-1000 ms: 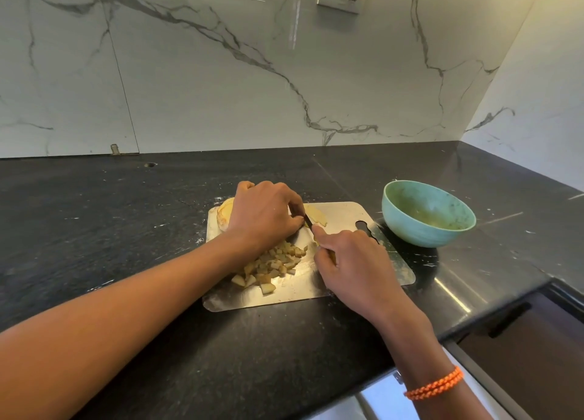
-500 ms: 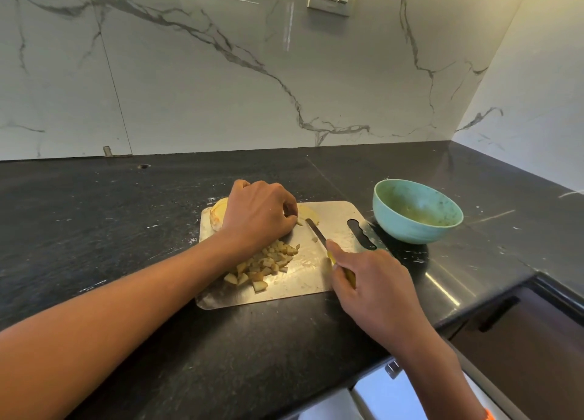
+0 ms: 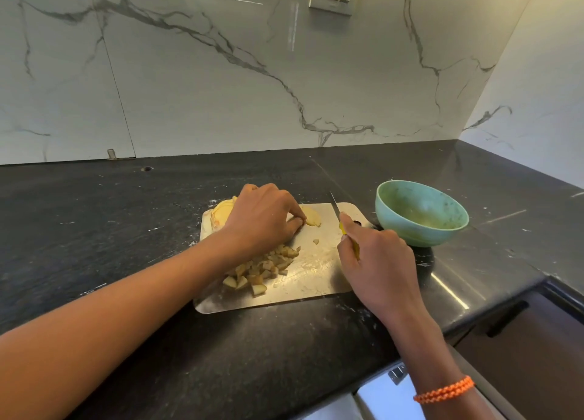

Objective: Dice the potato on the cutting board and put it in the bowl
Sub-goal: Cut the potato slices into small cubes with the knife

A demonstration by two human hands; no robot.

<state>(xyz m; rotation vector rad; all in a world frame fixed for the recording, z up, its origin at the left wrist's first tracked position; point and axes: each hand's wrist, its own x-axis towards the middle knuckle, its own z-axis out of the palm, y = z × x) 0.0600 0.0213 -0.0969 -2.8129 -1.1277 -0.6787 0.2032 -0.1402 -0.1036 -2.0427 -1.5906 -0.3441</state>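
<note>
a: where's the potato?
b: on the cutting board [image 3: 319,280]. a pile of diced pieces [image 3: 264,269] lies near its front, a slice [image 3: 311,218] at the back.
a: and the hands?
b: the left hand [image 3: 264,218] pinches that slice with curled fingertips. the right hand [image 3: 377,261] grips a yellow-handled knife [image 3: 339,218], blade raised.
a: the bowl?
b: the green bowl [image 3: 420,214] sits just right of the board.

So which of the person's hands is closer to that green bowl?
The right. The right hand, gripping the knife, sits just beside the green bowl, toward the cutting board. The left hand is across the board, fingertips on a potato slice.
</note>
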